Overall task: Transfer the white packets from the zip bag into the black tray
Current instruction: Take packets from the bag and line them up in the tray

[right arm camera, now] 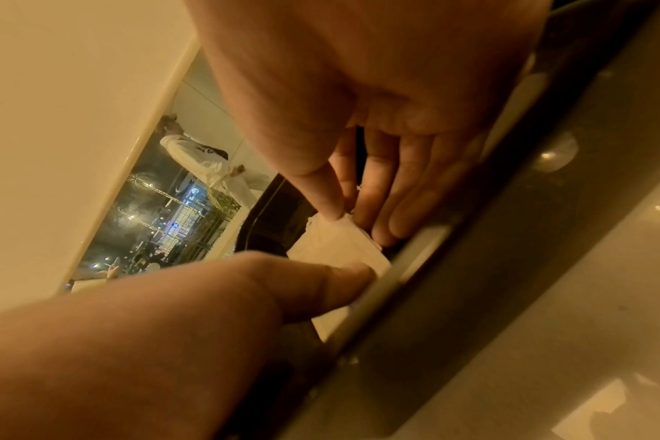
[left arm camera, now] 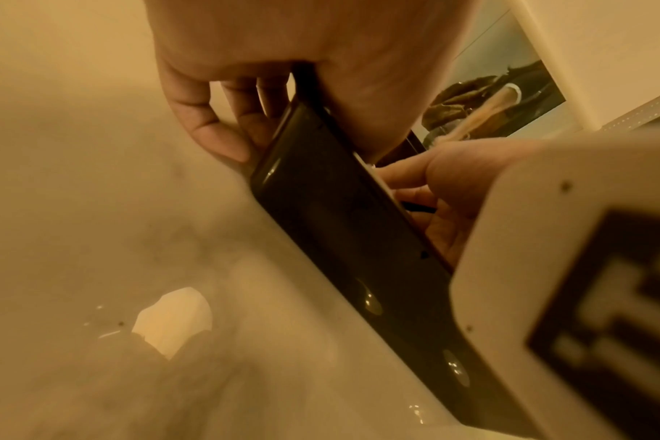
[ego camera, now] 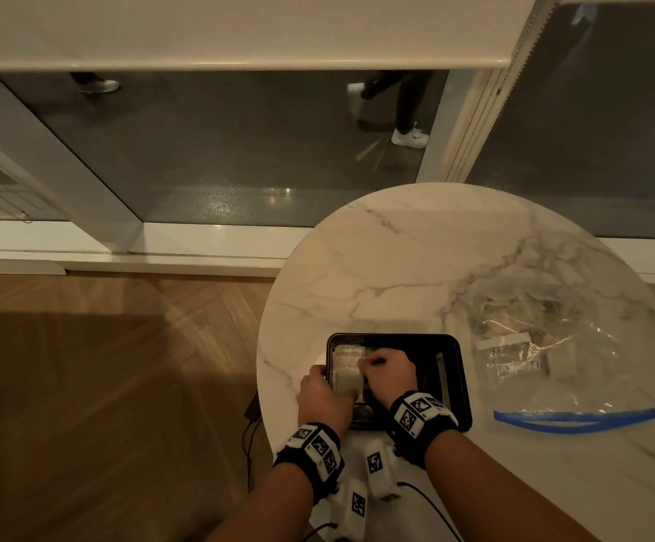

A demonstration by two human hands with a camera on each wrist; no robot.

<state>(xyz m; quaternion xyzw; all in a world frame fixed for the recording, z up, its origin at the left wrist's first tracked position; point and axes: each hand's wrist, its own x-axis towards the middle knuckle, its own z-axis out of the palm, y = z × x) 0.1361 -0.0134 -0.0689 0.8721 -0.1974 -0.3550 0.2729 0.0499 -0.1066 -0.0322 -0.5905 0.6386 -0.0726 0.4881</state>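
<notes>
Packets (ego camera: 348, 370) lie in the left end of the black tray (ego camera: 454, 369) on the marble table (ego camera: 415, 267), seen from your head camera. Your left hand (ego camera: 323, 397) clamps the tray's left rim, thumb lying over onto a packet. Your right hand (ego camera: 390, 375) reaches into the tray with its fingertips on the packets. The zip bag (ego camera: 552, 357) lies to the right, just beside the tray, its blue zip open toward you and more packets showing inside.

From your left wrist, your left hand's fingers (left arm camera: 215, 131) curl under the tray's (left arm camera: 339, 223) outer edge, so that hand is gripping the tray.

From your right wrist, your right thumb and fingers (right arm camera: 388, 190) pinch the far corner of one white packet (right arm camera: 339, 241), while your left thumb (right arm camera: 321, 279) presses its near end.

Judging by looks, these packets are light, flat and soft, likely to slide over one another. Hold each by an edge or corner, lightly, and keep the tray steadied, since the glossy plastic may skid on marble.
</notes>
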